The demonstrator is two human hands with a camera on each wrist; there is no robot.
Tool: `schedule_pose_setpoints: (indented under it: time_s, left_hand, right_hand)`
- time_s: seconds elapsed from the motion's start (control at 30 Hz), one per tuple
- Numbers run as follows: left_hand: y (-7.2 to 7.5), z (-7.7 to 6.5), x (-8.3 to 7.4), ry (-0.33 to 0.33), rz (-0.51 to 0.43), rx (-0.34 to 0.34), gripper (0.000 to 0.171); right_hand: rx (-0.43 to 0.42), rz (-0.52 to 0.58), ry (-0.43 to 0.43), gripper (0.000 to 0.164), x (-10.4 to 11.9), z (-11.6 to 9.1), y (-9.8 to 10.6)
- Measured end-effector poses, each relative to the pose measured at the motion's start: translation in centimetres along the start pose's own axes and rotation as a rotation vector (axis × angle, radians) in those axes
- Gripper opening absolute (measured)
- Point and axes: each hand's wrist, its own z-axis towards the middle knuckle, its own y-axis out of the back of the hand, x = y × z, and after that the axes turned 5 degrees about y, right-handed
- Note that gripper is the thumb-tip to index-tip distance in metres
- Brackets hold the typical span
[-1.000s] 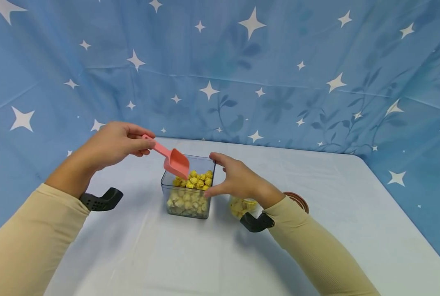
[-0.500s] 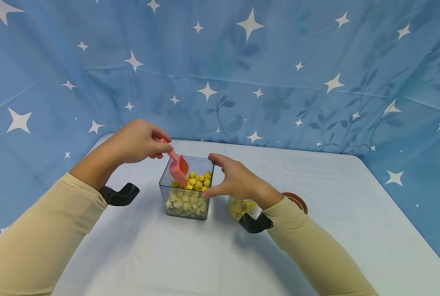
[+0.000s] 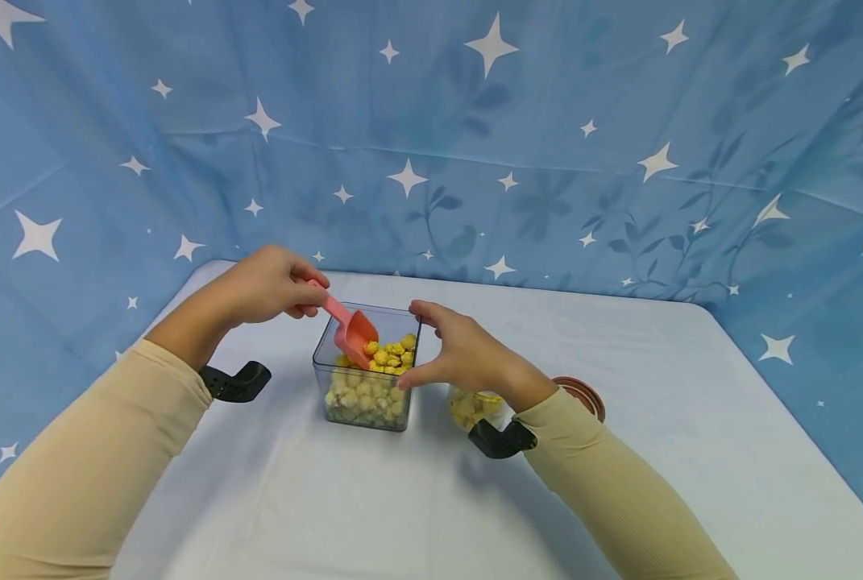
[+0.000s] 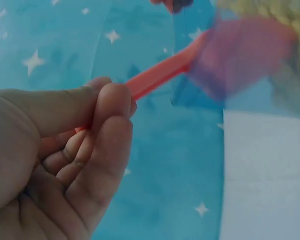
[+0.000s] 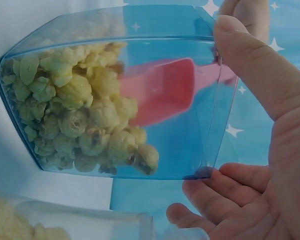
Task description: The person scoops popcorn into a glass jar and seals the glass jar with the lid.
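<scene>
My left hand (image 3: 267, 288) pinches the handle of a pink scoop (image 3: 354, 334) between thumb and fingers. The scoop slants down into a clear square container (image 3: 398, 321), its front edge among yellow popcorn (image 3: 395, 356). Seen through the wall in the right wrist view, the scoop's bowl (image 5: 167, 90) is partly sunk in the popcorn (image 5: 75, 110). On the container's right side, my right hand (image 3: 460, 350) grips the rim, thumb at the near corner and fingers at the far one. The left wrist view shows the handle (image 4: 160, 75) between thumb and fingertips.
A clear jar (image 3: 467, 407) with popcorn in it stands right of the container, partly hidden by my right wrist. Behind that forearm lies a brown round object (image 3: 582, 395), partly covered. A white-covered table (image 3: 315, 499) meets a blue starry curtain (image 3: 431, 121) at the back.
My left hand has moved right, bringing the scoop over the container, then tilted it and lowered it into the popcorn. The right hand and container have stayed in place.
</scene>
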Motion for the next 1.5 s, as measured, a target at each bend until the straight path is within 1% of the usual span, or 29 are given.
schedule_pose_setpoints:
  time_s: [0.1,0.17,0.27,0.37,0.47,0.63,0.73,0.87,0.97,1.07,1.2,1.3,1.37,1.5]
  left_hand:
    - [0.1,0.2,1.2,0.026,-0.077,0.025,0.034]
    - [-0.2,0.3,1.5,0.033,-0.100,0.047,0.035]
    - [-0.8,0.7,1.5,0.025,-0.112,0.076,0.037]
    - [-1.2,1.0,1.3,0.018,-0.107,0.078,0.037]
    - [-1.2,1.1,1.4,0.031,-0.130,0.080,0.036]
    - [-0.8,0.9,2.1,0.045,-0.172,0.115,0.037]
    - [-0.7,0.9,2.1,0.028,-0.164,0.121,0.037]
    - [-1.1,1.2,1.2,0.002,-0.127,0.118,0.036]
    - [-1.7,1.6,0.8,0.014,-0.139,0.128,0.036]
    - [-2.1,1.8,1.0,0.031,-0.170,0.149,0.036]
    - [-2.0,1.7,1.3,0.041,-0.193,0.174,0.035]
    - [-2.1,1.5,1.3,0.040,-0.190,0.182,0.035]
    - [-2.3,1.5,1.1,0.037,-0.166,0.191,0.036]
    - [-2.6,1.5,0.5,0.019,-0.086,0.223,0.037]
  right_hand:
    - [0.001,0.008,0.005,0.107,0.0,-0.1,-0.1]
    - [0.002,0.014,0.011,0.106,0.0,-0.1,-0.1]
    - [0.006,0.015,0.018,0.106,0.0,-0.1,-0.2]
    - [0.004,0.007,0.025,0.106,0.0,-0.1,-0.3]
    - [-0.001,0.005,0.025,0.106,0.0,-0.1,-0.3]
    - [-0.002,0.016,0.024,0.105,-0.2,-0.1,-0.2]
    - [0.003,0.015,0.032,0.105,-0.2,0.0,-0.2]
    - [0.005,0.012,0.025,0.106,-0.1,0.0,-0.1]
    - [0.003,0.014,0.021,0.106,-0.2,0.0,0.0]
    - [0.002,0.016,0.028,0.107,-0.3,0.0,-0.1]
    - [0.002,0.015,0.030,0.107,-0.4,0.0,-0.2]
    - [-0.001,0.008,0.029,0.107,-0.4,0.0,-0.1]
    - [-0.004,0.003,0.030,0.108,-0.4,0.0,-0.1]
    - [-0.010,0.001,0.019,0.109,-0.4,-0.1,-0.1]
